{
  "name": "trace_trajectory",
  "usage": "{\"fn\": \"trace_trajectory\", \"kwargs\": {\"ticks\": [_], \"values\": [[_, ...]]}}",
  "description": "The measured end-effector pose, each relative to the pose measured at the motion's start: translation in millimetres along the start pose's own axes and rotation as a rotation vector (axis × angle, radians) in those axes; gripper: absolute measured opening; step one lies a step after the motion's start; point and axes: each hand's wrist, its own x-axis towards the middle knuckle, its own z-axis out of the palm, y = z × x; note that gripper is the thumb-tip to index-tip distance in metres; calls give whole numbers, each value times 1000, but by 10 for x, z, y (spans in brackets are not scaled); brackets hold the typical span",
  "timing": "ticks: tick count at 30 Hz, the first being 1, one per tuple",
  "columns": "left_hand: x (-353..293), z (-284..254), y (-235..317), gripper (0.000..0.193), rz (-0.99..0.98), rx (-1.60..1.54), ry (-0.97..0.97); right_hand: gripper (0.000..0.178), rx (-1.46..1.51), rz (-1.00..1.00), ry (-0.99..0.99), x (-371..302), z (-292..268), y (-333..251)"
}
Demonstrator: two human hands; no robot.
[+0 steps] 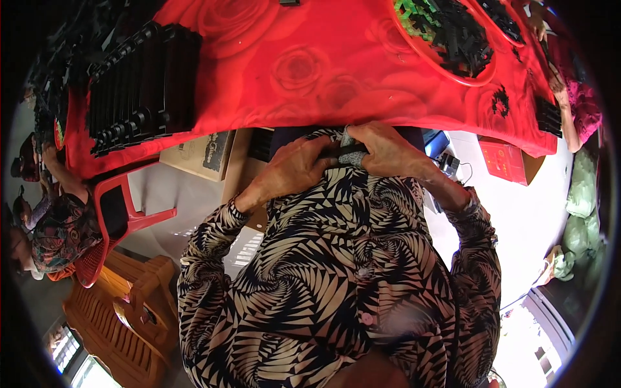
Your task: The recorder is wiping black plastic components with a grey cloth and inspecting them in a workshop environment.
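My left hand (294, 167) and my right hand (391, 154) meet in front of my lap, just below the table's near edge. Between them is a small black strip-like piece (338, 152), mostly covered by the fingers, so its exact kind is hidden. The left fingers are closed on one end of it. On the other side my right hand is closed too, with grey speckled cloth (352, 157) at its fingers; whether the cloth is wrapped round them or held, I cannot tell.
A red rose-patterned tablecloth (304, 71) covers the table. Stacked black parts (139, 90) lie at the left; a red-rimmed basket (482, 83) holds black and green pieces at the right. Other people sit at both sides. A red chair (132, 210) and a cardboard box (197, 155) stand left of me.
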Motion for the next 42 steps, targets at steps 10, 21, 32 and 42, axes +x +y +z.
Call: {"fn": "trace_trajectory", "kwargs": {"ticks": [10, 21, 32, 42], "values": [[16, 106, 65, 29, -8, 102, 101, 26, 98, -127, 125, -44, 173, 181], [-87, -314, 478, 17, 56, -136, 247, 43, 189, -489, 447, -152, -749, -568], [244, -343, 547, 26, 23, -940, 542, 15, 837, -71, 962, -82, -296, -200], [312, -243, 539, 36, -32, -871, 571, 15, 810, -46, 748, 68, -112, -325]]}}
